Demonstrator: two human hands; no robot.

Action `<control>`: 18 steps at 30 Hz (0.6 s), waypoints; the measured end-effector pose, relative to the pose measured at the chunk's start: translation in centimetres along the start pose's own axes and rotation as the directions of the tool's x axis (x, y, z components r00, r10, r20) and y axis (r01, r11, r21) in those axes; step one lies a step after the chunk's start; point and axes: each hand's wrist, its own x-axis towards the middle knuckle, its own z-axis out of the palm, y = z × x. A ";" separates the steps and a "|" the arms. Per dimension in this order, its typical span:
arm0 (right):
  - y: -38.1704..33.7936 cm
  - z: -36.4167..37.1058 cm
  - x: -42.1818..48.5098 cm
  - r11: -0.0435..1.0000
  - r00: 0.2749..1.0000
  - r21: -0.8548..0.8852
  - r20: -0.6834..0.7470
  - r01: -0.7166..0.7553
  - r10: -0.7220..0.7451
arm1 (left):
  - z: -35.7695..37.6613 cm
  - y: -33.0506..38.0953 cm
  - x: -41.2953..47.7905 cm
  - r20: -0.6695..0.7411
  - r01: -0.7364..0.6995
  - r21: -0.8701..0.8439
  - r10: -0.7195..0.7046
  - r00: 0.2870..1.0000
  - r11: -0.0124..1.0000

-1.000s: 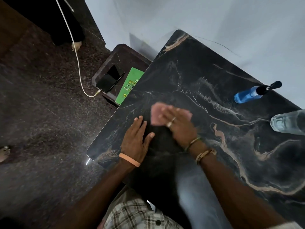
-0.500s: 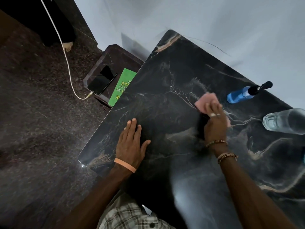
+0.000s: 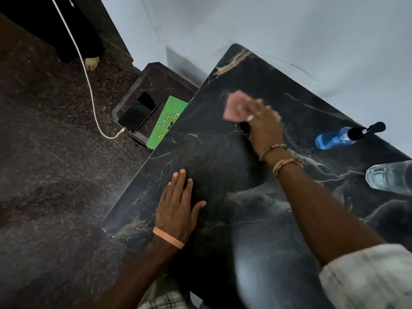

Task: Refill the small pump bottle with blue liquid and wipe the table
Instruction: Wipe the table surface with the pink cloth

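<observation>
The black marble table (image 3: 223,166) fills the middle of the view. My right hand (image 3: 263,126) presses a pink cloth (image 3: 236,107) flat against the tabletop, toward the far left part of the table; the hand and cloth are blurred. My left hand (image 3: 178,206) rests flat on the table near its left edge, fingers straight. The small pump bottle (image 3: 341,137), holding blue liquid under a black pump head, stands at the far right by the wall. A large clear bottle (image 3: 390,177) stands at the right edge of the view.
A low dark side table (image 3: 153,83) stands left of the marble table and carries a black phone (image 3: 139,112) on a white charging cable (image 3: 89,85) and a green book (image 3: 167,121). A person's bare foot (image 3: 91,62) stands on the dark floor. A pale wall runs behind.
My right hand has slid the pink cloth leftward and farther away across the tabletop, away from the pump bottle. My left hand stays flat in place.
</observation>
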 end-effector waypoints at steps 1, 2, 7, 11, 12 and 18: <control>1.5 -0.3 0.0 0.984 0.984 -0.002 0.005 -0.178 0.178 | 0.0 0.0 -0.1 -0.010 0.002 -0.004 -0.002 1.000 1.000; 2.1 -0.6 -0.8 0.943 0.944 0.016 -0.003 -0.331 0.331 | 0.0 0.1 -0.1 -0.020 0.006 -0.013 -0.007 1.000 1.000; -5.1 1.0 -12.9 0.979 0.977 0.010 0.064 -0.202 0.201 | 0.4 0.1 -0.2 -0.035 0.017 -0.053 -0.019 0.999 0.998; -4.3 1.2 -11.5 0.991 0.987 -0.001 0.095 0.131 -0.130 | 0.3 0.0 0.0 -0.015 -0.003 -0.047 0.003 1.000 0.999; -3.5 0.8 -9.0 1.000 0.992 0.004 0.127 0.003 -0.004 | 0.1 -0.1 0.0 -0.008 -0.010 -0.056 0.010 1.000 0.998; -10.8 1.8 -0.3 0.990 0.984 0.083 0.142 -0.117 0.104 | -1.8 -0.4 0.7 -0.042 0.175 -0.594 -0.247 0.968 0.785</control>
